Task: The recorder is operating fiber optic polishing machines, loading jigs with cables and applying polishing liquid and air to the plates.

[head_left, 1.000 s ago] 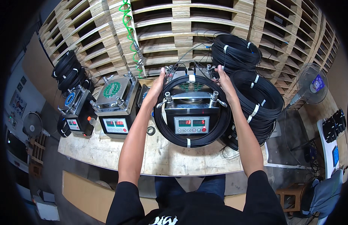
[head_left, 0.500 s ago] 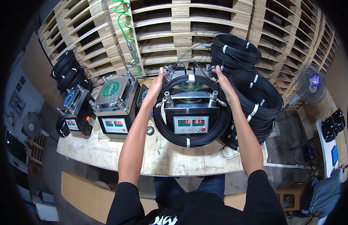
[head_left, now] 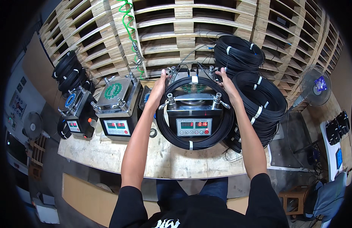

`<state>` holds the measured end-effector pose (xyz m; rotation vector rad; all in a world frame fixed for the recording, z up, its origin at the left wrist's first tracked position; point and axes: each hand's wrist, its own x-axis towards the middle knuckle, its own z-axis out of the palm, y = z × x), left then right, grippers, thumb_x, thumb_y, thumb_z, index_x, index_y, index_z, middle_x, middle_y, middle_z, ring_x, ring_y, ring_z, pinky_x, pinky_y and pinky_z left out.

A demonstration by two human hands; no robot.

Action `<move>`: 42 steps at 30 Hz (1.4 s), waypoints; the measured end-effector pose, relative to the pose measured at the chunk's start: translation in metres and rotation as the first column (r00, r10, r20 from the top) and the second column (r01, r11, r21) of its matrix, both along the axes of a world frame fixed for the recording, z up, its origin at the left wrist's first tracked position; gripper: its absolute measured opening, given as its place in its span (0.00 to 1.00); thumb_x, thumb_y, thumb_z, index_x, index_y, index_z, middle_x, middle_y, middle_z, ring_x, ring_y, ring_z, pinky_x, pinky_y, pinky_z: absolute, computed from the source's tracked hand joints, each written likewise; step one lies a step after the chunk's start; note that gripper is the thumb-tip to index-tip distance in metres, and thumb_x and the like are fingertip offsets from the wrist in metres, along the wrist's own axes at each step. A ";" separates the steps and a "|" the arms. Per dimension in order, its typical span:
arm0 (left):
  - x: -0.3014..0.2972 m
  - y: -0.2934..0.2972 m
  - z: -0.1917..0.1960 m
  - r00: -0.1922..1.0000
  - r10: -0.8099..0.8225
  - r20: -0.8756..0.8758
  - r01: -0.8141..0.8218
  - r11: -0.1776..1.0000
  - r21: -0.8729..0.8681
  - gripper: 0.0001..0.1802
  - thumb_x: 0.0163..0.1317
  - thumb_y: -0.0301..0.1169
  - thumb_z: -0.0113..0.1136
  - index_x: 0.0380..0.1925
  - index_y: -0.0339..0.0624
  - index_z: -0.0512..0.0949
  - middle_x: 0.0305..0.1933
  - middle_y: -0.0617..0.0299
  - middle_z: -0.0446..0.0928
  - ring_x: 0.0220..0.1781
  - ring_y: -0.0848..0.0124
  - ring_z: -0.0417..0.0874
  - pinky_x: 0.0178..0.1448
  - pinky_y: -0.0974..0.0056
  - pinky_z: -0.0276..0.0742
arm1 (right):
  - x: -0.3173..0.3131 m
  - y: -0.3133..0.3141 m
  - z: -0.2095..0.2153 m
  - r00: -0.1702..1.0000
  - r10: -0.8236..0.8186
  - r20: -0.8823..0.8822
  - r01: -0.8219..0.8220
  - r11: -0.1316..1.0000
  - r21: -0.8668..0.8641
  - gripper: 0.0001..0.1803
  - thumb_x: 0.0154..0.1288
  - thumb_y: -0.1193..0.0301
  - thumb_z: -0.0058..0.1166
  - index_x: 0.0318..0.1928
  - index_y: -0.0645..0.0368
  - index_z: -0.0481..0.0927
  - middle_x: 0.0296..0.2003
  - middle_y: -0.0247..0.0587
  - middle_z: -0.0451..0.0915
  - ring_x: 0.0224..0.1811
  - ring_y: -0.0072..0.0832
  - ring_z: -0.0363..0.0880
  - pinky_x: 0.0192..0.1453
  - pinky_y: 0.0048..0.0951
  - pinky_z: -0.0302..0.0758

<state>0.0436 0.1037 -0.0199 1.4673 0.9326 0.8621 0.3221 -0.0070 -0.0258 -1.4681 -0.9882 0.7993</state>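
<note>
A black polishing machine (head_left: 183,113) with a metal top, corner clamps and a lit display stands in front of me. A black cable coil (head_left: 164,133), tied with white bands, encircles its front and sides. My left hand (head_left: 159,88) reaches past the coil to the far-left clamp, thumb up, fingers closed at its lever. At the far-right clamp (head_left: 211,70), my right hand (head_left: 228,86) does the same, its thumb raised. Both hands' other fingers are partly hidden. Green-ringed connectors (head_left: 189,88) sit on the machine's top, and thin black cables rise behind it.
Two similar machines (head_left: 117,93) (head_left: 75,100) stand to the left on the wooden table (head_left: 104,154). Big stacks of black cable coils (head_left: 259,104) rise close to my right arm. Wooden pallets (head_left: 183,28) line the back, where a green coiled hose (head_left: 126,22) hangs. A fan (head_left: 312,85) stands at right.
The red digits on the display have changed. Both hands stay at the far clamps, and the whole view has shifted very slightly.
</note>
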 end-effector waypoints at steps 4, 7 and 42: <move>0.000 0.002 -0.002 0.997 0.074 -0.007 -0.074 0.997 0.006 0.44 0.71 0.66 0.37 0.57 0.33 0.77 0.51 0.56 0.80 0.49 0.71 0.77 0.60 0.68 0.68 | 0.000 0.000 0.001 0.998 0.050 -0.038 -0.051 0.999 -0.020 0.46 0.69 0.29 0.29 0.68 0.51 0.71 0.46 0.47 0.82 0.39 0.22 0.77 0.53 0.21 0.69; 0.000 0.000 -0.001 0.998 0.058 0.001 -0.058 0.998 0.013 0.43 0.72 0.65 0.38 0.59 0.33 0.76 0.52 0.56 0.80 0.52 0.70 0.76 0.62 0.67 0.67 | 0.001 0.001 0.000 0.995 0.049 -0.091 -0.049 0.999 0.003 0.46 0.69 0.30 0.30 0.69 0.52 0.69 0.46 0.48 0.82 0.38 0.22 0.77 0.52 0.22 0.70; 0.000 -0.006 0.003 0.999 -0.037 0.005 0.037 0.999 0.001 0.45 0.67 0.71 0.36 0.58 0.43 0.79 0.33 0.60 0.78 0.33 0.74 0.74 0.45 0.71 0.70 | 0.002 -0.002 -0.001 0.999 0.036 -0.009 -0.035 0.999 0.035 0.42 0.72 0.34 0.32 0.65 0.54 0.74 0.35 0.40 0.81 0.36 0.22 0.77 0.49 0.23 0.72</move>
